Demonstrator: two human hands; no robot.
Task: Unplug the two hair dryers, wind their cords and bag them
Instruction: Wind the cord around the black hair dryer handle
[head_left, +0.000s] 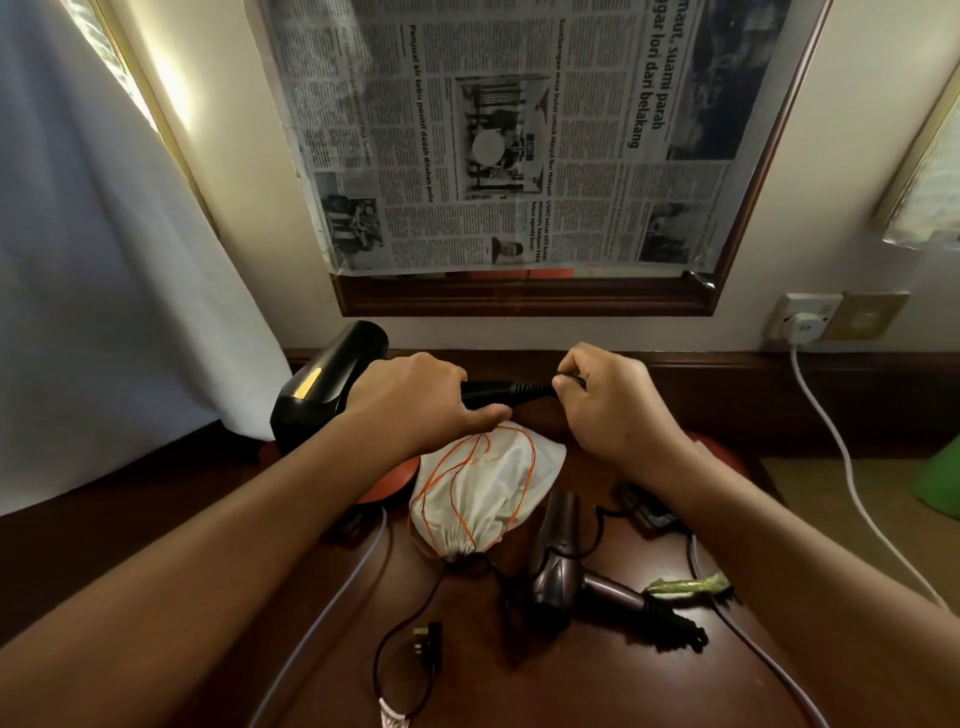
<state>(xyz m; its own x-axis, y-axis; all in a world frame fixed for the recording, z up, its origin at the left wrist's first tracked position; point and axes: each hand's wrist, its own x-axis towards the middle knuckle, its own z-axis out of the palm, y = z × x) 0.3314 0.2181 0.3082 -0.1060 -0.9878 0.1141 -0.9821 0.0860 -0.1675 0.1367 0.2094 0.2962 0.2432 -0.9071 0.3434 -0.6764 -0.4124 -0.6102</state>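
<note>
A home bedroom or dressing corner. A dark wooden table (545, 686) sits below a newspaper-covered mirror (498, 135) at twelve o'clock. A curtain (104, 270) hangs at ten.

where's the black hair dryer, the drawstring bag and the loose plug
black hair dryer (322, 384), head view, on its barrel, left of the left hand.
drawstring bag (483, 488), head view, on the white cloth at its middle.
loose plug (430, 644), head view, on the plug body lying on the table.
</note>
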